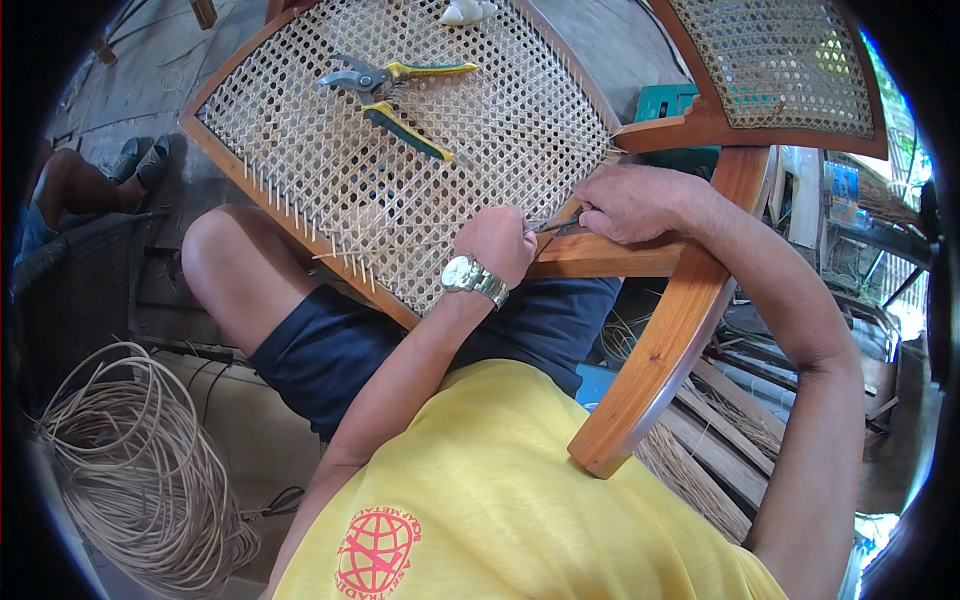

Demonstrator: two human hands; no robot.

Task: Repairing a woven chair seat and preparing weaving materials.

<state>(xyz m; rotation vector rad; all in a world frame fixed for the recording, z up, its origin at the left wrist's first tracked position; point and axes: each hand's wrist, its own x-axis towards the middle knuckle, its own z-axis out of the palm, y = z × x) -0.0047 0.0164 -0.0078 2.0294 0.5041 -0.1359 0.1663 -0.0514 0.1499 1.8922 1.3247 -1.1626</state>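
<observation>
Head camera looks down on a person who sits with a wooden chair frame (668, 330) lying across the lap. The woven cane seat panel (480, 120) of this chair faces up, and many small wooden pegs (300, 215) stand in the holes along its near left edge.

The left hand (497, 243) is closed into a loose fist at the near right edge of the panel, and its fingers are together around a thin cane strand (400, 245) that runs to the left over the weave. A silver wristwatch (473, 277) is on this wrist. The right hand (630, 203) rests on the wooden rail just beside the left hand, almost touching it. Its fingers are pinched on a thin metal tool (556, 224), whose tip points toward the left hand. What kind of tool it is, I cannot tell, because most of it is hidden under the fingers.

On the far part of the panel lie pruning shears (395, 92) with yellow and dark handles, well apart from both hands. A second cane chair back (775, 65) stands at the upper right. On the floor at the lower left is a big coil of cane (140, 470). The person wears a yellow shirt (500, 500) and dark blue shorts (400, 350).
</observation>
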